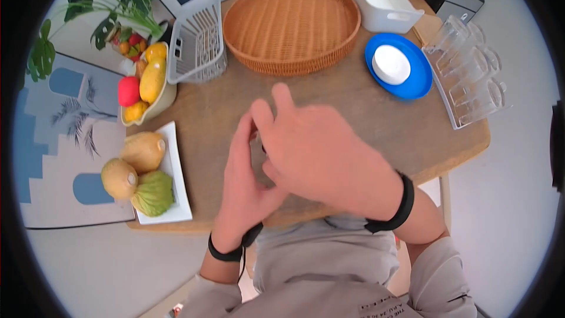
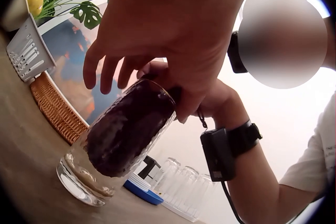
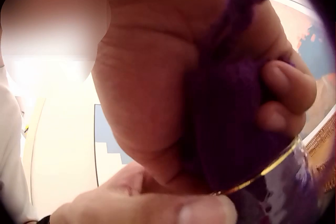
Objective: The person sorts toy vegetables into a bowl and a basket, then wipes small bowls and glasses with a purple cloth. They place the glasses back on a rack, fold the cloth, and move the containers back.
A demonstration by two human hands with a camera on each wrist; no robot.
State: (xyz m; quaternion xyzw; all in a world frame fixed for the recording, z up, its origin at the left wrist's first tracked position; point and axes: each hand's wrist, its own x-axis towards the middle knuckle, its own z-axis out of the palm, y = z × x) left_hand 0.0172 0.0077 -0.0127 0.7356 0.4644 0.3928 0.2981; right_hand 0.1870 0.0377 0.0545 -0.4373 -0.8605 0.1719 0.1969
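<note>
A clear, faceted drinking glass (image 2: 86, 179) with a gold rim stands tilted in the left wrist view, its thick base near the tabletop. Dark purple cloth (image 3: 226, 119) fills much of its inside and bulges out at the mouth. My left hand (image 1: 244, 182) holds the glass near the rim, its thumb against the rim in the right wrist view. Over the mouth, my right hand (image 1: 318, 153) grips the purple cloth with curled fingers. Both hands hide most of the glass and cloth in the head view.
Behind the hands lie a wicker tray (image 1: 291, 29), a grey basket (image 1: 197, 44) and a white bin (image 1: 382, 3). Glass mugs (image 1: 471, 59) stand on a rack at right beside a blue plate (image 1: 421, 76). A white plate (image 1: 179, 182) of fruit and a fruit bowl (image 1: 165, 97) are left.
</note>
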